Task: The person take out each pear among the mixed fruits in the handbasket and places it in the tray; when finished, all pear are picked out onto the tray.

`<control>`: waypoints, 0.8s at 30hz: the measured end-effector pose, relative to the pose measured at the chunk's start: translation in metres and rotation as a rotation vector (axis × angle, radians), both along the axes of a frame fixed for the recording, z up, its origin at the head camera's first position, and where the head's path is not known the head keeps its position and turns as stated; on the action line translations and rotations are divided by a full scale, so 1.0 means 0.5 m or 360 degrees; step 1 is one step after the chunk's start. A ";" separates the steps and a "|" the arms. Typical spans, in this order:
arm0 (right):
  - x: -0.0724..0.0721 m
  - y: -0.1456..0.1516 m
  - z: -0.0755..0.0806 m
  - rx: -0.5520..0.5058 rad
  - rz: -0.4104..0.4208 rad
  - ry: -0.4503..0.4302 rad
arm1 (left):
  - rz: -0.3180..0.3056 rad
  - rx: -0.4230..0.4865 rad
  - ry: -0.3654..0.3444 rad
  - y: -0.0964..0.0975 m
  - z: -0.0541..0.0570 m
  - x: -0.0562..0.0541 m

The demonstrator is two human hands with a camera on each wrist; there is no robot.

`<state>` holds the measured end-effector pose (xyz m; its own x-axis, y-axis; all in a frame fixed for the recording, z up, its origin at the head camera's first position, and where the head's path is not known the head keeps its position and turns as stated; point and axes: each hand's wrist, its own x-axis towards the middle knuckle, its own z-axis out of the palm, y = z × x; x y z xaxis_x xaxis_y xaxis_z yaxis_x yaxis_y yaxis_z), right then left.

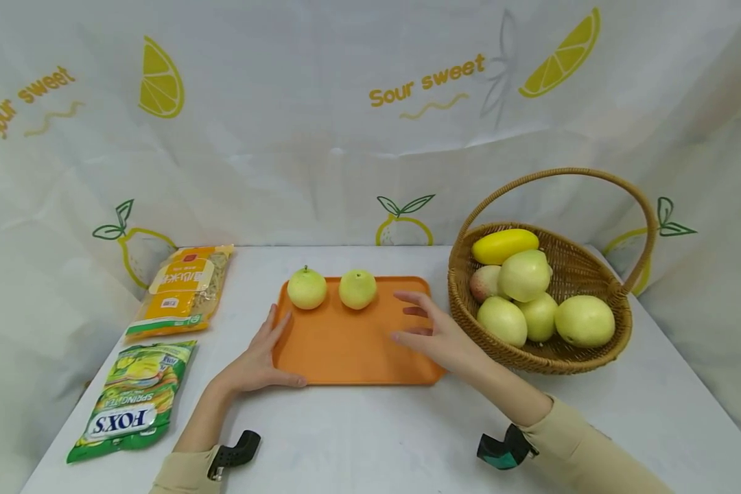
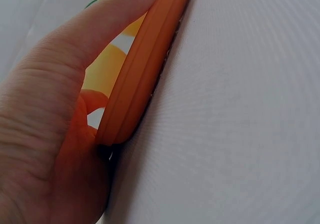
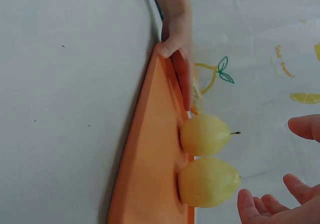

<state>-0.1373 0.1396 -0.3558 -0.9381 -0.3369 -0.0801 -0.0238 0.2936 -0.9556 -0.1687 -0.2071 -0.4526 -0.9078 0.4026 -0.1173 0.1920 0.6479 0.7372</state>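
Note:
Two yellow-green pears (image 1: 307,288) (image 1: 358,289) stand side by side at the back of an orange tray (image 1: 346,350), left of its right end. My left hand (image 1: 261,358) rests at the tray's near-left corner. Its fingers lie spread along the left rim and its thumb touches the near rim; the left wrist view shows the thumb (image 2: 95,28) stretched over the edge. Over the tray's right part, my right hand (image 1: 441,336) holds nothing. Its fingers are loosely bent and apart from the thumb, and the pears are left of it, untouched.
A wicker basket (image 1: 620,322) with a tall handle stands right of the tray, holding several pale green fruits (image 1: 584,321), a long yellow fruit (image 1: 505,245) and a reddish one (image 1: 485,283). At left lie a yellow grain bag (image 1: 179,291) and a green candy bag (image 1: 136,398).

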 end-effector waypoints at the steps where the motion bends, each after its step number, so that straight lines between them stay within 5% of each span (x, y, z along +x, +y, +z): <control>1: 0.003 0.003 0.004 -0.0003 0.0007 0.0009 | 0.0000 0.0003 -0.0001 0.000 0.001 0.000; 24: 0.043 0.124 0.093 0.0108 0.0192 0.0276 | -0.0009 -0.0005 -0.0002 -0.003 -0.001 0.000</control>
<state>-0.1160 0.2016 -0.3095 -0.8931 -0.4467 0.0527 -0.2249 0.3421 -0.9124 -0.1687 -0.2087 -0.4530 -0.9055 0.4071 -0.1200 0.1945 0.6493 0.7352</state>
